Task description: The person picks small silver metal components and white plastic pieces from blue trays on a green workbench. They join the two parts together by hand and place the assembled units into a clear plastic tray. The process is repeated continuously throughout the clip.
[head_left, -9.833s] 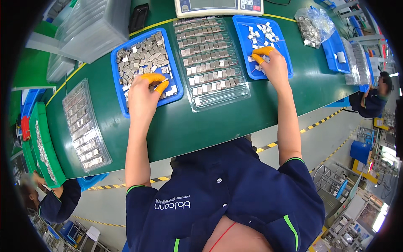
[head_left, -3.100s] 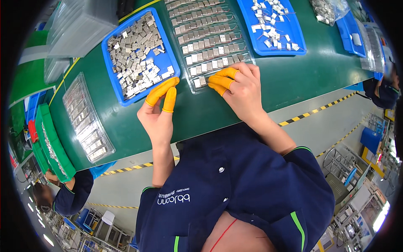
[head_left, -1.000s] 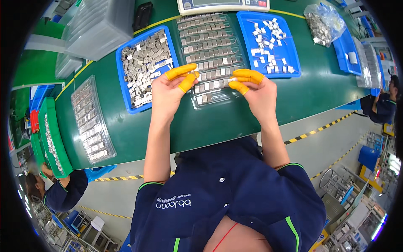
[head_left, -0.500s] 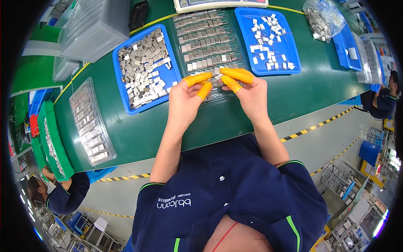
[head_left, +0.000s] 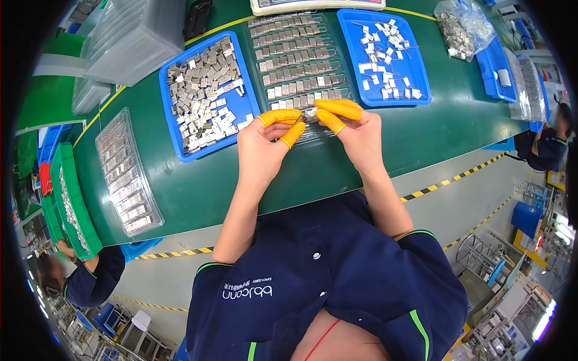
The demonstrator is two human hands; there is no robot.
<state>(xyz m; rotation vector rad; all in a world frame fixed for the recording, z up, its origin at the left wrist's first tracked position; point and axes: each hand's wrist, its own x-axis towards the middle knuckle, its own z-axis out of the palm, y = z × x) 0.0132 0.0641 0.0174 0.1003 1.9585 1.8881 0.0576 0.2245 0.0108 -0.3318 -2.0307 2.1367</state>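
Observation:
Over the near end of a clear plastic tray (head_left: 322,136), my two hands meet with fingertips almost touching. Yellow finger cots cover the thumb and forefinger of each. My left hand (head_left: 263,144) pinches a small dark metallic part (head_left: 303,118), mostly hidden by the fingertips. In the pinch of my right hand (head_left: 361,133) is a small white connector (head_left: 311,112), also partly covered. Rows of small metal-shelled connectors (head_left: 292,58) fill the clear tray. Left of it, a blue tray (head_left: 244,107) holds a loose heap of similar pieces. A second blue tray (head_left: 416,69) on the right contains white connectors with short wires.
Another filled clear tray (head_left: 129,174) lies at the left. Stacked clear trays (head_left: 135,42) stand behind it. A white device (head_left: 319,6) sits at the far edge, and a bag of parts (head_left: 460,33) at far right. Co-workers (head_left: 99,280) sit at both sides.
My left hand has shifted slightly left and its fingertips have drawn a little apart from the right ones. The whole view has moved slightly; the trays stay in place.

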